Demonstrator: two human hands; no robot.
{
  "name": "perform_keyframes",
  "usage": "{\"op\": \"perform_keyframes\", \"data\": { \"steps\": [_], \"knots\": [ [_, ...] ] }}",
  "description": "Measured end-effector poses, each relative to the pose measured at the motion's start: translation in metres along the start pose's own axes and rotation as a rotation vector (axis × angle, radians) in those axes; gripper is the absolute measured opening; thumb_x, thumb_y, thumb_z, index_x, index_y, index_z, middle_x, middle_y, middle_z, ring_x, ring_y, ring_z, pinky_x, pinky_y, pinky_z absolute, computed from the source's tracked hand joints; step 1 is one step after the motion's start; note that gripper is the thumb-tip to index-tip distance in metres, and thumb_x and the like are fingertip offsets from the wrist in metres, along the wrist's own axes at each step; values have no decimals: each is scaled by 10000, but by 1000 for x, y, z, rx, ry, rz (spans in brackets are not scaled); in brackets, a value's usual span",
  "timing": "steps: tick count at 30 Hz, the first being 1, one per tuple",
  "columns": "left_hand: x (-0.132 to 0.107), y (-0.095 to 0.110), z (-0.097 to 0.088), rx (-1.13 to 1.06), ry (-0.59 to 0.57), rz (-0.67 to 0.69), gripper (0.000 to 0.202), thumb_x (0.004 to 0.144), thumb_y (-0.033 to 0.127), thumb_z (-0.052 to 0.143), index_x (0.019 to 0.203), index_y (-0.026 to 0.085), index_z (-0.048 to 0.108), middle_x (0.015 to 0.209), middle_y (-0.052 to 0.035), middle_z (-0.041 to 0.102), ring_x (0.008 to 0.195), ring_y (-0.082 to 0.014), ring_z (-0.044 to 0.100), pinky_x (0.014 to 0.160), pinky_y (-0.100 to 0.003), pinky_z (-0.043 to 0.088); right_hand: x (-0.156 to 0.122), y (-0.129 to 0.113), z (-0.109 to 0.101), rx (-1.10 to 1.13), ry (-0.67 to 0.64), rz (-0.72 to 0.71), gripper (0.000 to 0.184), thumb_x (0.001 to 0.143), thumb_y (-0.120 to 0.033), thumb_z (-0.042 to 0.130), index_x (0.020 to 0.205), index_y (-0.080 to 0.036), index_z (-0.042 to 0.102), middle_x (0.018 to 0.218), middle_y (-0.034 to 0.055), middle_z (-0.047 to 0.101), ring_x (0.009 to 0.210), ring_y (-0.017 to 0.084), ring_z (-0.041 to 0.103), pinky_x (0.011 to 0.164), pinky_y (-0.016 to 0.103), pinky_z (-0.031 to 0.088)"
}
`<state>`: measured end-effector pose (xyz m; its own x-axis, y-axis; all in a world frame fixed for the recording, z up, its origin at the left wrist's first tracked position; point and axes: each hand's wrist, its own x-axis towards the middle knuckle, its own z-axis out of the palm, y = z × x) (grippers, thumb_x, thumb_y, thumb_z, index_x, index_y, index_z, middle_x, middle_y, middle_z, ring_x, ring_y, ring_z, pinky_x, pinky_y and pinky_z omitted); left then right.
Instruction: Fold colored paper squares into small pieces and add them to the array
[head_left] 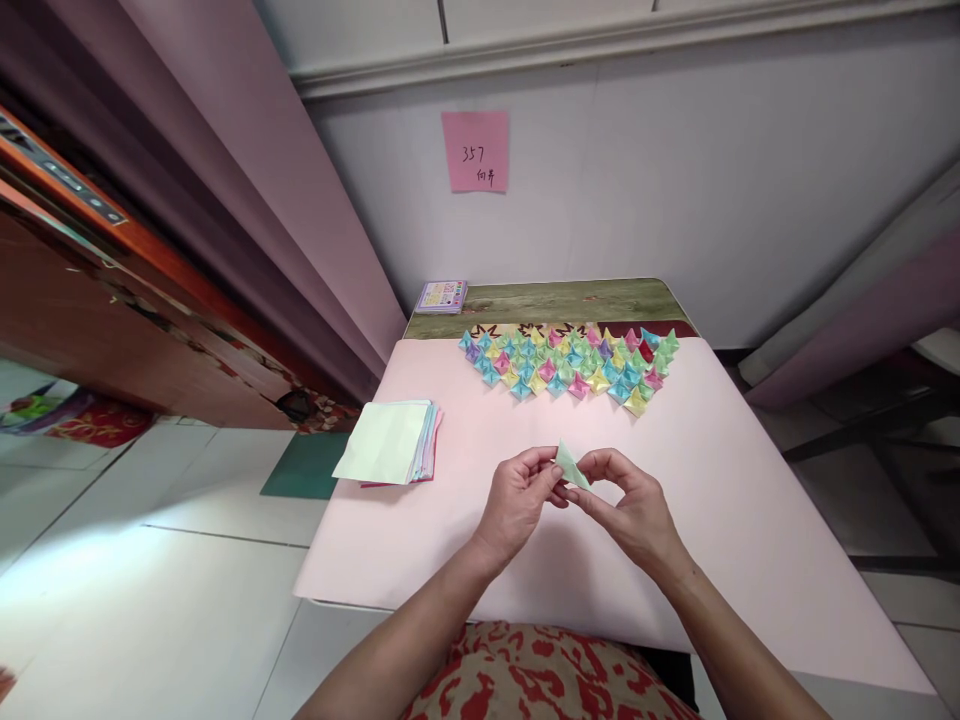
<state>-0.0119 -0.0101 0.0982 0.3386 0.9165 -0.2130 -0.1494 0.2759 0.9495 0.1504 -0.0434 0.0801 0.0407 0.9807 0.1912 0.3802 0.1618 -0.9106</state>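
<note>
We see a pink-covered table (pixel 409 550) across the lower middle of the frame. Folded paper shapes (pixel 574 357) in many colours sit right of centre, a paper stack (pixel 384 442) left of centre. Below centre, our left hand (pixel 516 498) pinches, and our right hand (pixel 628 502) grips by thumb and forefinger, one small folded green paper (pixel 571 468).

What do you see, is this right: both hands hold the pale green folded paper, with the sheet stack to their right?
The side is wrong: the head view shows the sheet stack to the left of the left hand and right hand. The rest stands: both hold the pale green folded paper.
</note>
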Motion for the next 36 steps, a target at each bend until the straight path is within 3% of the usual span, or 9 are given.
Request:
{"op": "perform_keyframes", "data": {
  "steps": [5,9,15,19,24,30,34,36],
  "knots": [
    [0,-2,-3,80,-114,11,353,873,411,592,1078,150,712,873,-74,707,711,-155,636,686,-280,536,0,-2,-2,-125,-50,-83,208,854,-313,641,1046,-235,654,847,25,676,780,190,642,742,317,527],
    [-1,-3,-4,104,-158,15,344,896,370,542,1105,147,698,908,-81,693,748,-156,620,693,-272,524,0,-2,-3,-295,-63,-195,119,885,-255,598,977,-251,673,837,23,695,763,193,646,729,325,491],
    [-4,0,-3,178,-212,17,196,849,251,561,909,158,723,778,-36,649,710,-139,605,697,-260,512,2,-2,-4,-309,-119,-181,147,926,-284,552,938,-268,697,796,19,695,714,178,654,659,287,483],
    [-4,-4,-2,120,-164,-28,227,843,309,582,911,144,723,772,-50,660,661,-148,623,647,-281,535,2,-10,-3,-233,-61,-89,152,901,-314,569,814,-241,671,778,21,698,711,183,664,641,277,498],
    [-3,-4,-1,57,-118,-43,240,818,330,640,914,124,718,772,-58,670,656,-148,641,647,-288,557,4,-17,-2,-126,-33,13,116,886,-321,587,832,-237,646,756,0,705,709,187,679,654,268,513],
    [-5,-1,-1,15,-36,-98,327,767,414,729,858,101,700,660,-54,672,568,-154,648,580,-286,561,2,-17,-4,-128,-140,-95,154,950,-294,489,936,-232,629,823,21,690,726,173,652,652,264,493],
    [-7,2,2,-12,-1,-79,321,757,417,737,771,102,679,681,-54,673,527,-137,637,512,-255,544,-3,-14,1,-20,-21,-8,157,944,-335,527,1060,-231,549,789,13,672,713,173,665,581,248,487],
    [-8,3,4,-37,23,-71,315,745,408,746,741,107,651,671,-44,664,512,-127,628,490,-238,532,-2,-12,3,66,36,53,170,921,-365,576,1016,-226,554,749,3,652,694,168,661,598,250,501]
  ]
}}
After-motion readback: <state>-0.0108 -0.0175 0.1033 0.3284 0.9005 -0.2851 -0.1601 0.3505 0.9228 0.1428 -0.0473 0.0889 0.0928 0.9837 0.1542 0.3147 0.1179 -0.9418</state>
